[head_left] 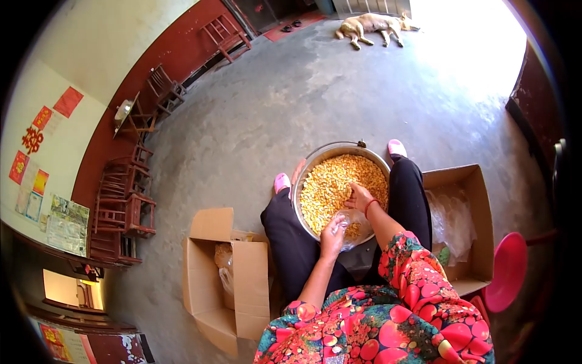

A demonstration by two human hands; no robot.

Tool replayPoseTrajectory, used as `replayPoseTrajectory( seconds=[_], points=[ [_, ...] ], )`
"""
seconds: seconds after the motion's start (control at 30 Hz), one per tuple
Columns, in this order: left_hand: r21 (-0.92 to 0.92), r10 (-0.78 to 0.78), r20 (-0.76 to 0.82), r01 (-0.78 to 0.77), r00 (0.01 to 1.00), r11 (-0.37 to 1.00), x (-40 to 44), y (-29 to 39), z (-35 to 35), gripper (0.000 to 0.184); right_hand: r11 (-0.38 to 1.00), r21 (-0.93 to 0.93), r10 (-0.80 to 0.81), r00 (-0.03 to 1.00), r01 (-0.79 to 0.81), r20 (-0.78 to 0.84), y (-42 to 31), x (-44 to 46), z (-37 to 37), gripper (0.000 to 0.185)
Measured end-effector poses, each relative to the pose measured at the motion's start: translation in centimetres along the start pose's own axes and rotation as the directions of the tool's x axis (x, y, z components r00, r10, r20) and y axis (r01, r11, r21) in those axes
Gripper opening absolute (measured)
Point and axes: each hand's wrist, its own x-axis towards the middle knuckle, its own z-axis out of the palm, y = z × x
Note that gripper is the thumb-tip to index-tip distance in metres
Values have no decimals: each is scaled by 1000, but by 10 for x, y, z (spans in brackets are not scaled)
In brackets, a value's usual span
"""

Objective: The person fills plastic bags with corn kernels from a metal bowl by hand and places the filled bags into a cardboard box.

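Grey floor (242, 121) is seen around 1 big pot (299, 209) of yellow corn (339, 182); a clear bag (359, 229) is gripped at its edge by the left hand (331, 235); corn is touched by the right hand (360, 198), its fingers half curled.

Likely a home — wooden chairs (125, 200), wall posters (68, 224), sleeping dog (377, 25)

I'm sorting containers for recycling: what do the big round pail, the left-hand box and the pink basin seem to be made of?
Pail: bare metal, perhaps steel or aluminium, from its grey sheen and thin curved handle.
Box: matte brown cardboard, from its plain folded flaps.
Pink basin: probably smooth plastic, given its even, bright colour.
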Motion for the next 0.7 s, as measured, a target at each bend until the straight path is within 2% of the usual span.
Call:
replayPoseTrajectory(
  seconds=[0.03, 0.13, 0.17, 0.2, 0.27, 0.33, 0.4, 0.43, 0.47, 0.5, 0.53, 0.57, 0.6, 0.67, 0.7],
  points=[
    [11, -6, 2, 6, 1000, 1000, -2, 2, -1, 25, 1000, 5, -2, 1000, 2, 7, 1, 0, 3, 58],
    [68, 52, -7, -52, 999, 996, -1, 4, -2, 25, 978, 153, -156, 984, 140, 92, 6, -2, 4, 26],
    [114, 111, -17, -108, 994, 988, -1, 4, -1, 24, 982, 157, -114, 991, 102, 71, 4, 0, 6, 18],
    [115, 104, -11, -102, 995, 988, -1, 4, -1, 24, 982, 162, -111, 992, 99, 65, 0, -1, 7, 18],
    [23, 1, -31, 0, 1000, 1000, -1, 6, 0, 25, 993, 116, -50, 973, 25, 223, -10, -8, 8, 18],
    [30, -31, -53, 33, 998, 999, 3, 2, -2, 29, 997, 64, -59, 967, 44, 249, -27, -37, 17, 14],
    [-37, -84, -147, 79, 986, 996, 7, -1, -3, 32, 994, -54, -65, 913, 95, 402, -34, -52, 22, 14],
    [-21, -44, -160, 41, 986, 999, 13, -8, -7, 35, 980, -99, -113, 895, 171, 432, -35, -65, 25, 15],
    [-39, -122, -159, 117, 980, 992, 14, -16, -12, 38, 980, -100, -112, 897, 170, 428, -35, -76, 26, 15],
    [-98, -137, -182, 120, 974, 988, 13, -10, -10, 38, 954, -229, -48, 856, 192, 515, -36, -85, 27, 16],
    [-158, -152, -204, 121, 967, 980, 13, -5, -9, 39, 910, -350, 28, 809, 223, 588, -34, -90, 27, 18],
    [-160, -153, -204, 122, 967, 980, 14, -10, -10, 39, 534, -510, -101, 649, 675, 754, -24, -82, 18, 21],
    [-130, -99, -221, 71, 970, 989, 16, -11, -12, 39, 652, -659, 151, 788, 375, 597, -26, -95, 26, 24],
    [-101, -44, -236, 21, 971, 995, 16, -16, -13, 39, 305, -710, 202, 686, 634, 699, -14, -84, 18, 26],
    [-116, -102, -216, 78, 971, 990, 11, -2, -10, 39, 228, -648, 203, 616, 727, 761, -14, -88, 18, 25]
  ],
)
